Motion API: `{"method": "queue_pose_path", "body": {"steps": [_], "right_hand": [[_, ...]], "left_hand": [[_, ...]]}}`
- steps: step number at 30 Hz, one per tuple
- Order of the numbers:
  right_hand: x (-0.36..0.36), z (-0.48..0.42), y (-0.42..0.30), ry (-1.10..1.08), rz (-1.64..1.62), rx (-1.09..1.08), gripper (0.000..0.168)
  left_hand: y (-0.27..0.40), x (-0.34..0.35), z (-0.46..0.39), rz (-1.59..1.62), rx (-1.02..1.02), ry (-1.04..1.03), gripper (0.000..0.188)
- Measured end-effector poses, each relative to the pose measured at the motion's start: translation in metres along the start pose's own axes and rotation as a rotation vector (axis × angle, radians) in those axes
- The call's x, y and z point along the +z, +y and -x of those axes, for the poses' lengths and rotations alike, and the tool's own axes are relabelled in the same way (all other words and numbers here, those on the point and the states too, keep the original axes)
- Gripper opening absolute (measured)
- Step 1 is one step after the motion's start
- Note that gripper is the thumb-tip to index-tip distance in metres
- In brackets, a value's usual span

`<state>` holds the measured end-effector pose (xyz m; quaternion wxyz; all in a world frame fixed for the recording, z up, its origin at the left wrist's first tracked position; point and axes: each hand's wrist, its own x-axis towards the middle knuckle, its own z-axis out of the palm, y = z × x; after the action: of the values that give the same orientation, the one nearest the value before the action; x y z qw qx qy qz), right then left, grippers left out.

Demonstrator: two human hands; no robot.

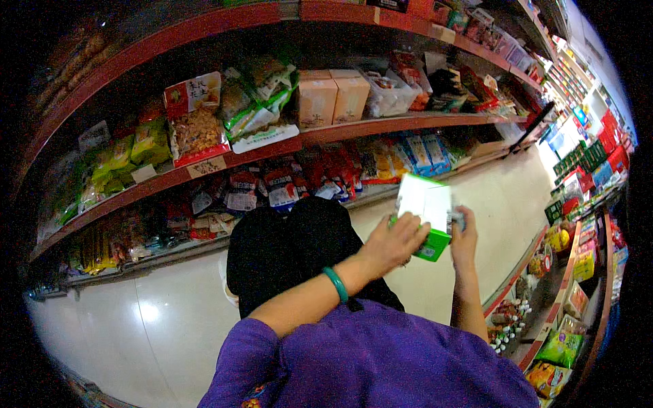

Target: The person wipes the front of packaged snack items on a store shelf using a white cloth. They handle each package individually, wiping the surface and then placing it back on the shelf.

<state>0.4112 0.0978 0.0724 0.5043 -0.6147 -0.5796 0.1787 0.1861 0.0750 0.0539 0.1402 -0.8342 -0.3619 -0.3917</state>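
Note:
My left hand [395, 239], with a green bangle [335, 284] on the wrist, lies with spread fingers on a green and white box [424, 201]. The fingers touch its near left side. At the box's right edge, my right hand [463, 229] is raised and holds a small greyish item, too blurred to name, between thumb and fingers. Whether that item touches the box I cannot tell. The box is above the floor, to the right of my knees in black trousers [316, 245]. Its white top faces up.
Ahead, a red-edged shelf [326, 133] holds bagged snacks, two tan cartons [316, 99] and a clear plastic bin [387, 97]. More packets [283, 188] lie on the lower shelf. Another shelf unit [551, 316] with packaged goods stands close on my right. Pale tiled floor [495, 204] runs between them.

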Motion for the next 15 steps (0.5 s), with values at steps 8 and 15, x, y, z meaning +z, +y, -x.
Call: {"method": "queue_pose_path", "body": {"steps": [8,15], "right_hand": [[0.019,-0.005,0.004,-0.091,-0.029,-0.055,0.034],[0.017,-0.012,0.001,-0.035,-0.319,0.046,0.03]], "left_hand": [[-0.009,-0.006,0.003,0.049,-0.069,-0.02,0.052],[-0.046,-0.052,0.013,0.264,-0.754,0.136,0.078]]}}
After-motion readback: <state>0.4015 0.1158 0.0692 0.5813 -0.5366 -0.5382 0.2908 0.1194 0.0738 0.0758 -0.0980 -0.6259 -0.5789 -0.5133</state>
